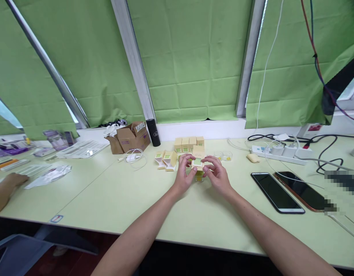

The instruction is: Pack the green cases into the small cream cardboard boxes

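Between my two hands is a small tan box with a window (198, 162), held up off the table with its flap raised. My left hand (185, 171) closes on its left side with thumb and fingers. On the opposite side my right hand (217, 172) grips it the same way. Something small and yellow (199, 176) shows just under the box; its kind I cannot make out. Several similar boxes (185, 144) stand in a row behind. Two opened boxes (165, 160) lie to the left. Clear round containers (223, 155) with a bit of yellow sit to the right.
Two phones (276, 193) and a white power strip (280, 153) with cables lie at right. A cardboard box (132, 138), a black bottle (153, 132) and a white charger (132, 157) stand at back left. Another person's hand (12, 183) rests at far left near papers (82, 148).
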A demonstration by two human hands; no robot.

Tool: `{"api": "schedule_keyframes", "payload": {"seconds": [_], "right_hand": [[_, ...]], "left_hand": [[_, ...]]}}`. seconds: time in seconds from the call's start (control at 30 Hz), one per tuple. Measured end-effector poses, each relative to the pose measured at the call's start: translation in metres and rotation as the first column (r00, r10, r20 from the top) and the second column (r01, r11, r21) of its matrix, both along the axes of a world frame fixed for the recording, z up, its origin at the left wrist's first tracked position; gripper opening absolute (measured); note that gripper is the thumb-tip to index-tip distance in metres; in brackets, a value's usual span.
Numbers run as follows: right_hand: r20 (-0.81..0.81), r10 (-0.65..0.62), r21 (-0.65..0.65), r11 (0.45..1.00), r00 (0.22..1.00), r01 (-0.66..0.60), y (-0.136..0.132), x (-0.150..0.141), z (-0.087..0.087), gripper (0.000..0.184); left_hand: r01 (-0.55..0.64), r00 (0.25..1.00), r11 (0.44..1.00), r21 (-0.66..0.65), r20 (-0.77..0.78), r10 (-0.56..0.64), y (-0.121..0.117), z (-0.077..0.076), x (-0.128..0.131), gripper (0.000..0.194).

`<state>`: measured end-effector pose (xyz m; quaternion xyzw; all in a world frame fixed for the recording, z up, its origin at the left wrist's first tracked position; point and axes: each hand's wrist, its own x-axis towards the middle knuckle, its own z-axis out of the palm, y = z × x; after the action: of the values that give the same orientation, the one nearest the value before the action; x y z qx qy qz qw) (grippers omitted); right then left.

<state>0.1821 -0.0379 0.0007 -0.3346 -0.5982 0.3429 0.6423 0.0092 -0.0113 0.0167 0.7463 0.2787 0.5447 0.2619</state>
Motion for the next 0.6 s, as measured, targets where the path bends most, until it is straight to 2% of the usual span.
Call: {"api": "schedule_keyframes", "payload": {"seconds": [0.23, 0.47, 0.6], "right_hand": [[0.011, 0.040, 0.016, 0.999, 0.999, -0.040, -0.0019, 0.0029, 0.0010, 0.037], [0.021, 0.003, 0.009, 1.000, 1.000, -0.003, -0.0011, 0.0019, 0.0006, 0.039], [0.012, 0.003, 0.015, 1.000, 1.000, -0.003, -0.0006, 0.0017, 0.0007, 0.036]], "left_hand": [[-0.013, 1.000, 1.000, 0.015, 0.000, 0.013, 0.0012, -0.0002, 0.0008, 0.031], [0.012, 1.000, 1.000, 0.012, 0.000, -0.012, -0.0007, 0.0007, -0.0003, 0.041], [-0.001, 1.000, 1.000, 0.012, 0.006, 0.001, -0.0006, 0.0001, 0.0004, 0.038]]}}
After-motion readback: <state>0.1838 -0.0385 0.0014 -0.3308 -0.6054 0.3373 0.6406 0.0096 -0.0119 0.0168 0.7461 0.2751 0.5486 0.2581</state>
